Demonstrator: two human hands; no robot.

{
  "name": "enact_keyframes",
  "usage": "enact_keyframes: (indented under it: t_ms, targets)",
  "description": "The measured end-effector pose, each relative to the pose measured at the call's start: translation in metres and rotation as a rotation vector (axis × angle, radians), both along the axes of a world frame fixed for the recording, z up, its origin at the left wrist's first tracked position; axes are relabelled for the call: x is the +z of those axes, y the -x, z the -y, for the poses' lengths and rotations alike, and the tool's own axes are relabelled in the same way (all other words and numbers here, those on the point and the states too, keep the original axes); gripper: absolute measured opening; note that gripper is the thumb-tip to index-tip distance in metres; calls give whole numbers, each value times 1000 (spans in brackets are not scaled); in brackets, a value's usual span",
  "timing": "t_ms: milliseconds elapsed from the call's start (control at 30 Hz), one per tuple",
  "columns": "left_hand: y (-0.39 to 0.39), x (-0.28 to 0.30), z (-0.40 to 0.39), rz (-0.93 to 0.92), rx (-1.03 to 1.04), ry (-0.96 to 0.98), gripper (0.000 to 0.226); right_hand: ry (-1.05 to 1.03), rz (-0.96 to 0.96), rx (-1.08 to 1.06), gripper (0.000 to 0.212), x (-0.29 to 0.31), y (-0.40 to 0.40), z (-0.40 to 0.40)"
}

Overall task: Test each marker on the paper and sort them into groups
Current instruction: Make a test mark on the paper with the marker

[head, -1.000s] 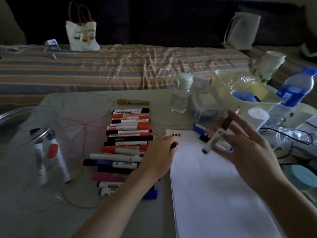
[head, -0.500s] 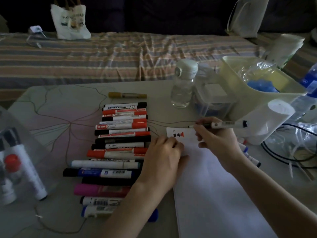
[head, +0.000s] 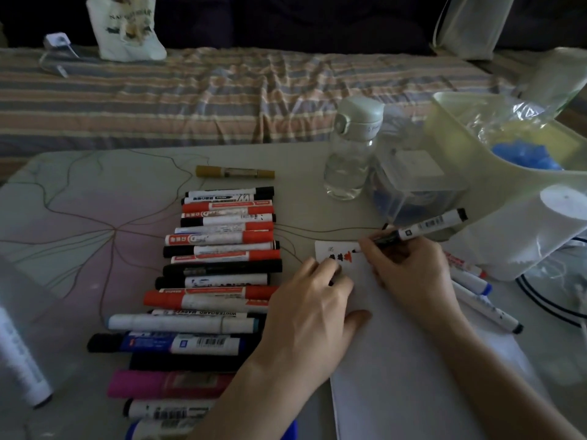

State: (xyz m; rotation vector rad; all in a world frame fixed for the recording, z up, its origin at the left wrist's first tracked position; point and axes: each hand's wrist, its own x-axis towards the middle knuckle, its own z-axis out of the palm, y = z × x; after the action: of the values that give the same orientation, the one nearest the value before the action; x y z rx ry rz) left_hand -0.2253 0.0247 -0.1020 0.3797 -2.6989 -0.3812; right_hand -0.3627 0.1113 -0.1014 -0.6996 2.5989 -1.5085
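A white paper sheet [head: 413, 360] lies on the table with small red and black test marks [head: 340, 257] at its top left corner. My right hand [head: 409, 271] grips a black-and-white marker [head: 425, 225], tip down on the paper just right of the marks. My left hand [head: 311, 300] rests on the paper's left edge with curled fingers; a small dark cap shows between them. A row of several red, black, blue and pink markers [head: 222, 265] lies left of the paper, with a yellow marker [head: 235, 172] apart behind it. More markers [head: 476, 300] lie right of the paper.
Behind the paper stand a clear water bottle [head: 352, 154], a clear plastic box [head: 413, 185], a pale green basin [head: 460, 160] and a white paper roll [head: 556, 223]. A clear container with markers [head: 19, 354] stands at the left edge. Cables lie far right.
My right hand came down from above the paper and turned the marker tip onto the sheet beside the marks. My left hand stayed on the paper's edge. The view moved closer.
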Motion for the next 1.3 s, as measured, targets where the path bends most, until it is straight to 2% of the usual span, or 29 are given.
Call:
enact_keyframes:
  t_ms: [333, 667, 833, 1000, 1300]
  targets:
    - [1, 2, 1, 6, 0, -40, 36, 56, 43, 43, 14, 0, 0, -3]
    - [0, 3, 1, 26, 9, -47, 36, 24, -28, 26, 16, -3, -1, -3]
    - [0, 4, 0, 40, 7, -52, 37, 50, -3, 65, 11, -2, -1, -4]
    - [0, 5, 0, 45, -3, -58, 37, 35, -82, 33, 10, -4, 0, -5]
    - [-2, 6, 1, 39, -28, -103, 34, 31, -54, 63, 8, -5, 1, -4]
